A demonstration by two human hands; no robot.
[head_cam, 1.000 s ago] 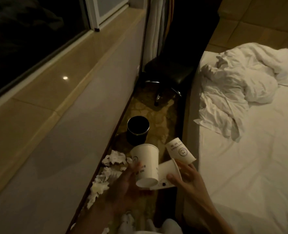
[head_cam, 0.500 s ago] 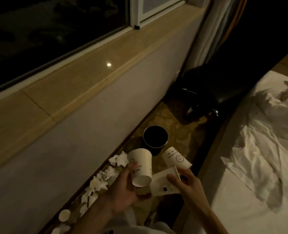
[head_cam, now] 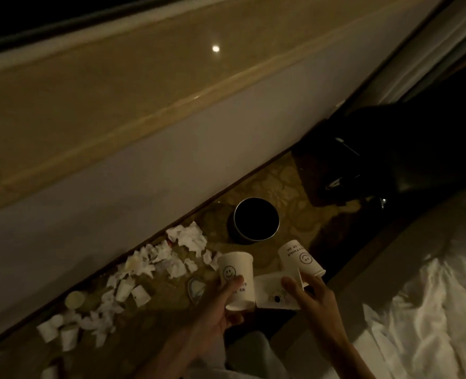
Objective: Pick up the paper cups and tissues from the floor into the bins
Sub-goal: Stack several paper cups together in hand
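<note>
The left cup (head_cam: 236, 280) bears a smiley face and "OR"; the right cup (head_cam: 300, 259) an inverted smiley, lettering blurred.

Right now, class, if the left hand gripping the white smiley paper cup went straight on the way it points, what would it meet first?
Most likely the round black bin, just beyond the left hand and its white smiley paper cup; depth is unclear.

Shadow fills the round black bin (head_cam: 240, 236) (contents untellable); the right hand (head_cam: 315, 299) partly covers a squashed white paper cup (head_cam: 267, 288).
</note>
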